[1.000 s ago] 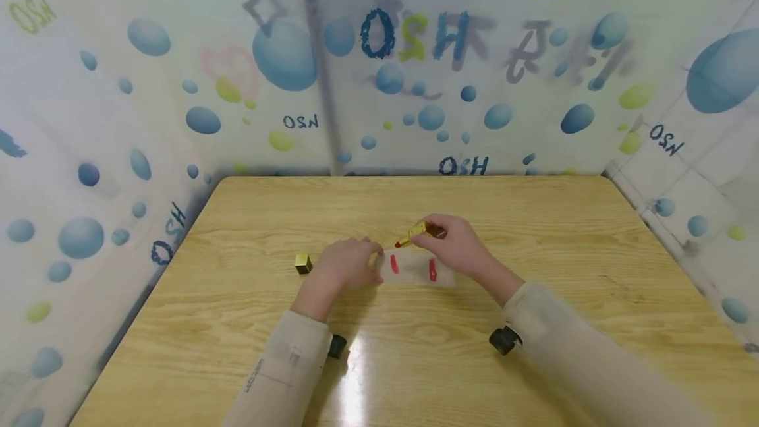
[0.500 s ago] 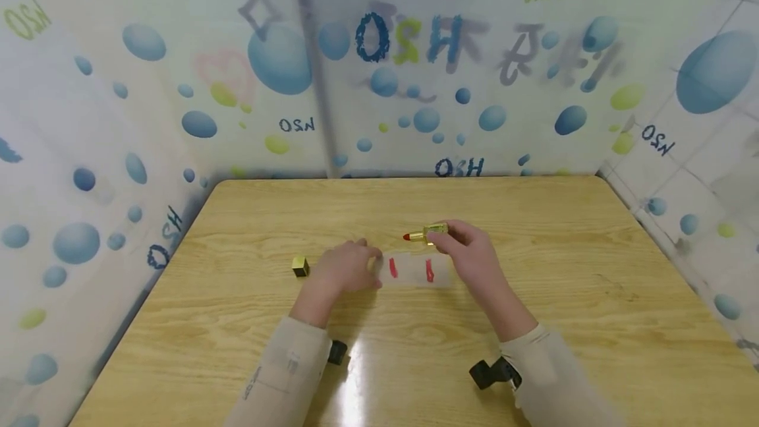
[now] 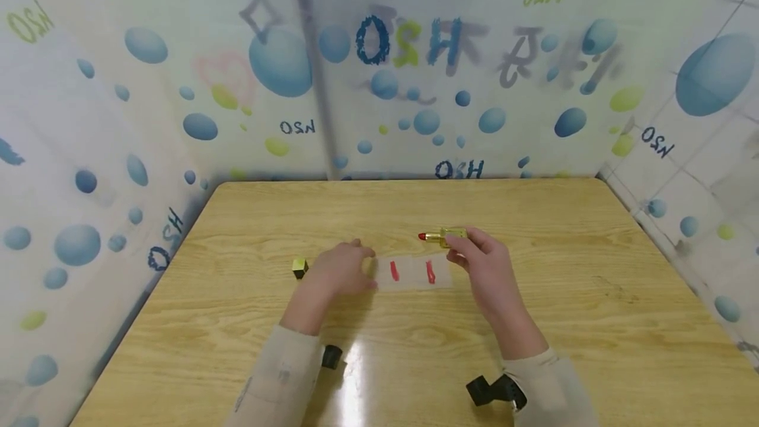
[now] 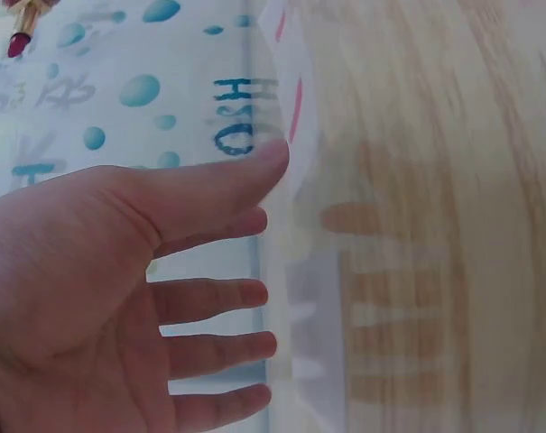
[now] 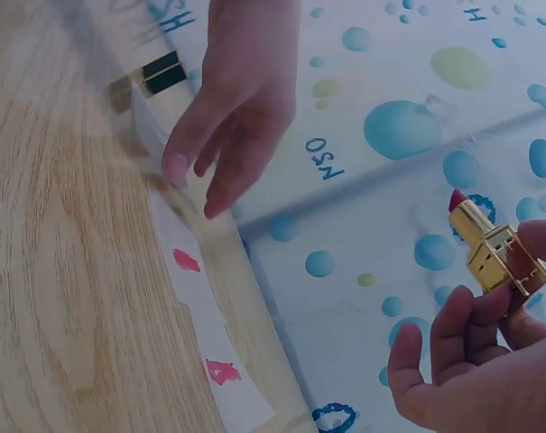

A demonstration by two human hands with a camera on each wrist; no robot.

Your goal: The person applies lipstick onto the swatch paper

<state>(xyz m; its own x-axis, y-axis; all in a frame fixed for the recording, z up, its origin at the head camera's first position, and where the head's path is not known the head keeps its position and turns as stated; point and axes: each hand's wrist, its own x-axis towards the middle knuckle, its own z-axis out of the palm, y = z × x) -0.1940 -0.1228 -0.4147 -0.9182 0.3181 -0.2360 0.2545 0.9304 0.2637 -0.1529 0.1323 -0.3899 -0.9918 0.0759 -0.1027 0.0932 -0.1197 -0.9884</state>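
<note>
My right hand (image 3: 489,269) holds a gold lipstick (image 3: 447,237) between thumb and fingers, its red tip pointing left. In the right wrist view the lipstick (image 5: 498,244) is raised, its gold case gripped at the lower end. A white paper strip (image 3: 412,272) with two red marks lies on the table. Over the left end of the strip is my left hand (image 3: 338,272). The left wrist view shows that hand's fingers (image 4: 218,296) extended and apart, holding nothing. Whether its thumb touches the paper strip (image 4: 295,54) I cannot tell.
Left of my left hand stands a small gold-and-black lipstick cap (image 3: 300,268). The wooden table (image 3: 534,216) meets a wall (image 3: 225,143) patterned with blue and green bubbles at its far edge. A black wrist camera (image 3: 497,391) sits under the right sleeve.
My right hand has turned and drawn the lipstick to the right, from just above the strip's middle. My left hand has shifted slightly left. The strip keeps its place.
</note>
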